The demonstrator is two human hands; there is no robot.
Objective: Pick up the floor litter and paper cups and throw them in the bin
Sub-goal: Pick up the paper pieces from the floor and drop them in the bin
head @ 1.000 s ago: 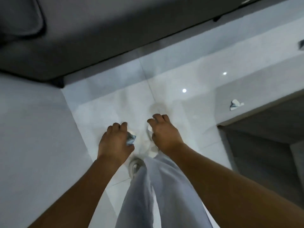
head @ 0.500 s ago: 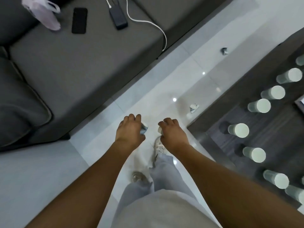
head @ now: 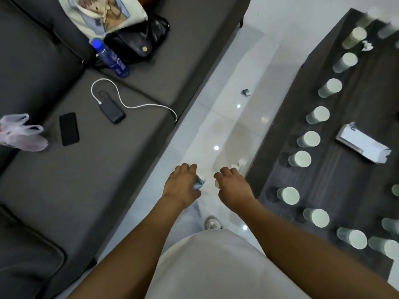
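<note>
My left hand (head: 181, 184) grips a crumpled bluish wrapper (head: 199, 182) that pokes out beside the thumb. A small white scrap (head: 216, 183) is held in my right hand (head: 232, 184), with the fingers curled round it. A white crumpled paper (head: 238, 166) lies on the floor just beyond my right hand, by the table's edge. Farther along the white tiles sits a small dark piece of litter (head: 246, 92). Several white paper cups (head: 288, 195) stand in a row on the dark table (head: 345, 180). No bin is in view.
A grey sofa (head: 86, 169) runs along the left with a phone (head: 69, 128), power bank (head: 111, 110), bottle (head: 111, 58), bags and a plastic bag (head: 20, 133). The white floor aisle (head: 218, 130) runs between sofa and table. A paper box (head: 362, 145) and crumpled tissue (head: 367, 45) lie on the table.
The view has risen and tilted forward, bringing the sofa, table and cups into sight. Both hands keep their litter and stay side by side over the floor.
</note>
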